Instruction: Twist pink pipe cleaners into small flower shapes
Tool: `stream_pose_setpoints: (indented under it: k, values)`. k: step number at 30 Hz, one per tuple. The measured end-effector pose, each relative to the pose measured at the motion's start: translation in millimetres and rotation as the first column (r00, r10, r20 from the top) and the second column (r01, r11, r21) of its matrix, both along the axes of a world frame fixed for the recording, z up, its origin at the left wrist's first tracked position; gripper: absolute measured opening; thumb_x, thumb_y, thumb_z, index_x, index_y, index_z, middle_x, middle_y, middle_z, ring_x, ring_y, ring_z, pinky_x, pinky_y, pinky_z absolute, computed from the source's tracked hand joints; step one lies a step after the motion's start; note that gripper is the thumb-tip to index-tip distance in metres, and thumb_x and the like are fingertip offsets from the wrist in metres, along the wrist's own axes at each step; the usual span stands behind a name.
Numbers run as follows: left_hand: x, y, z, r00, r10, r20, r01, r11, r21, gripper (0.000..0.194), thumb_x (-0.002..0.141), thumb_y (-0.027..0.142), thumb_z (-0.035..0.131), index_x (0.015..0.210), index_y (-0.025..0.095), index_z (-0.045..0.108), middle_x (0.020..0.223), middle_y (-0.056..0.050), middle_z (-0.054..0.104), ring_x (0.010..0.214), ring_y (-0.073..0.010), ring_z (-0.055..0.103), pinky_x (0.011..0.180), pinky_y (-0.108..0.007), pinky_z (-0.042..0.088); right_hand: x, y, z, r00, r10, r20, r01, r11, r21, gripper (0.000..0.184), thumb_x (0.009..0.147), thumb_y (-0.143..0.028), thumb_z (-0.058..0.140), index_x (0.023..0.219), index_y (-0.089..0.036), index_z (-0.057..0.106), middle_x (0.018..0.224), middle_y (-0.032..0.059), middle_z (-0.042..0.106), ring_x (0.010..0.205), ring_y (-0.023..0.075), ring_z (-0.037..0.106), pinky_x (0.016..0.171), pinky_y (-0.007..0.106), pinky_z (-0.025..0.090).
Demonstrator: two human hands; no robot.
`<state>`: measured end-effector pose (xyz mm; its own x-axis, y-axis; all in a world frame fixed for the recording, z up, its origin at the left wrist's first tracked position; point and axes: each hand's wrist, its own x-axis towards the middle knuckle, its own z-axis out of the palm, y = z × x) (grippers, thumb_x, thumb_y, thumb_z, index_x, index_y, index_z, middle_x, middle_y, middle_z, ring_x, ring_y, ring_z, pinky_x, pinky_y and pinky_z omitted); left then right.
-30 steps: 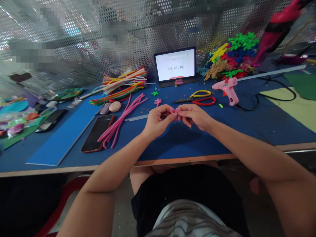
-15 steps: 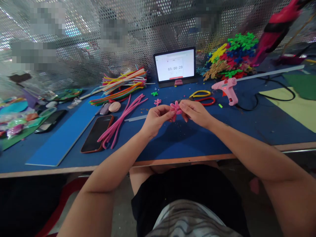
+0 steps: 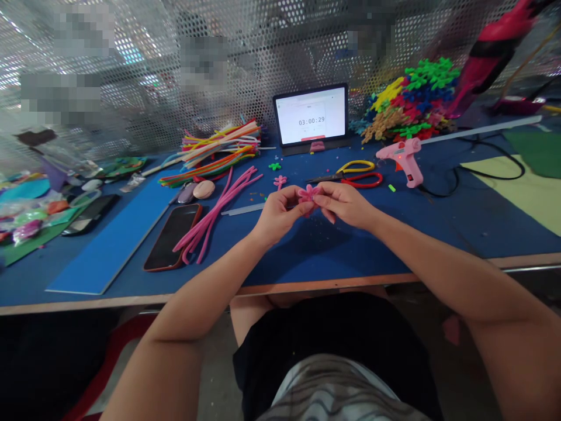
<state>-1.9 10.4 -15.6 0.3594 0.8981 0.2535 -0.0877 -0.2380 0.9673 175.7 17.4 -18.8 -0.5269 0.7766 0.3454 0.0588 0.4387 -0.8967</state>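
A pink pipe-cleaner flower [image 3: 308,193] with looped petals is held up between both hands, above the blue table [image 3: 324,257]. My left hand [image 3: 280,211] pinches it from the left with thumb and fingers. From the right, my right hand [image 3: 346,202] grips its petals in a pinch. Part of the flower is hidden behind the fingers. Just beyond my left hand lies a second, smaller pink flower [image 3: 280,182], and behind that a green one [image 3: 274,166]. Scissors [image 3: 350,176] with a yellow and a red handle rest beyond my right hand.
Pink pipe cleaners [image 3: 214,213] lie partly over a phone [image 3: 173,238] at left. A pink glue gun [image 3: 405,161] stands at right. Behind are a tablet [image 3: 311,114], bundled coloured pipe cleaners [image 3: 219,152] and a heap of coloured pieces [image 3: 407,99]. A blue board [image 3: 114,240] lies left.
Both hands have shifted slightly, the right one down and to the left. The pink flower has turned, its petals now facing upward, and more of the scissors' blades shows.
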Motion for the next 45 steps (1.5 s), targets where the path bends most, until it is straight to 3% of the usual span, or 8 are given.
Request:
stream_pose_setpoints:
  k: [5,14,27,31,33,36,40,45]
  values:
    - [1.1,-2.4,2.2,1.0,-0.006,0.025,0.006,1.0,-0.025,0.028,0.066,0.036,0.081,0.074,0.015,0.063,0.064,0.002,0.06,0.059,-0.0067,0.054,0.06,-0.021,0.047,-1.7,-0.7,1.0,0.999,0.045,-0.028,-0.048,0.993,-0.105,0.024,0.093,-0.036,0.049,0.079,-0.017,0.052,0.048,-0.0074,0.049,0.037,0.0046,0.039,0.042,0.02,0.029]
    - [-0.7,-0.3,2.6,0.984,-0.175,-0.022,0.166,0.962,-0.216,0.031,0.061,0.034,0.084,0.069,0.013,0.062,0.063,0.002,0.06,0.056,-0.0062,0.055,0.057,-0.021,0.047,12.3,5.0,8.2,0.989,0.05,0.137,-0.061,0.995,0.075,0.027,0.088,-0.036,0.058,0.07,-0.017,0.051,0.058,-0.0049,0.049,0.051,0.0061,0.047,0.048,0.019,0.035]
    - [-1.5,-1.9,3.0,0.995,-0.07,-0.067,0.06,0.989,-0.138,0.031,0.061,0.032,0.083,0.067,0.014,0.06,0.057,0.002,0.063,0.053,-0.0068,0.057,0.055,-0.02,0.048,3.0,1.0,3.9,0.999,-0.043,0.019,0.044,0.999,-0.016,0.037,0.088,-0.045,0.058,0.067,-0.016,0.054,0.052,-0.0038,0.052,0.047,0.006,0.047,0.05,0.021,0.035]
    - [-3.4,0.1,3.0,0.994,-0.111,0.002,0.109,0.97,-0.217,0.029,0.061,0.031,0.083,0.068,0.014,0.061,0.057,0.002,0.062,0.052,-0.0059,0.056,0.053,-0.018,0.047,8.6,5.7,7.5,0.997,0.042,0.061,-0.043,0.999,0.002,0.032,0.09,-0.043,0.055,0.075,-0.016,0.055,0.055,-0.0037,0.054,0.049,0.0065,0.049,0.051,0.02,0.037]
    - [-4.2,0.7,3.6,0.991,-0.126,0.033,0.131,0.953,-0.272,0.028,0.061,0.031,0.083,0.069,0.015,0.061,0.058,0.002,0.063,0.052,-0.0062,0.057,0.052,-0.019,0.047,13.9,8.4,11.2,0.997,0.05,0.058,-0.053,0.997,0.056,0.026,0.09,-0.042,0.057,0.087,-0.016,0.057,0.065,-0.002,0.059,0.055,0.0073,0.053,0.053,0.02,0.04]
    - [-4.9,0.8,4.9,0.988,-0.145,0.058,0.156,0.934,-0.321,0.027,0.061,0.03,0.084,0.068,0.015,0.062,0.059,0.002,0.063,0.051,-0.0061,0.056,0.051,-0.018,0.047,21.4,8.8,17.5,0.996,-0.076,0.056,0.057,0.958,0.282,0.033,0.083,-0.037,0.067,0.109,-0.019,0.057,0.086,0.0011,0.066,0.064,0.0078,0.054,0.059,0.021,0.044]
    - [-4.9,0.5,5.6,0.98,-0.189,0.065,0.2,0.926,-0.319,0.026,0.061,0.029,0.083,0.067,0.014,0.064,0.057,0.002,0.062,0.05,-0.0057,0.055,0.05,-0.018,0.045,26.2,6.1,22.7,0.975,-0.138,0.176,0.019,0.836,0.549,0.014,0.087,-0.03,0.062,0.098,-0.021,0.065,0.093,0.0029,0.07,0.069,0.0099,0.057,0.063,0.023,0.045]
    - [-4.8,0.4,4.7,0.974,-0.219,0.05,0.224,0.926,-0.303,0.025,0.061,0.029,0.084,0.066,0.014,0.064,0.057,0.001,0.062,0.051,-0.0064,0.055,0.051,-0.019,0.046,26.6,6.2,22.7,0.955,-0.155,0.253,-0.044,0.767,0.64,0.013,0.089,-0.03,0.059,0.092,-0.021,0.068,0.089,0.0035,0.072,0.073,0.013,0.063,0.065,0.025,0.046]
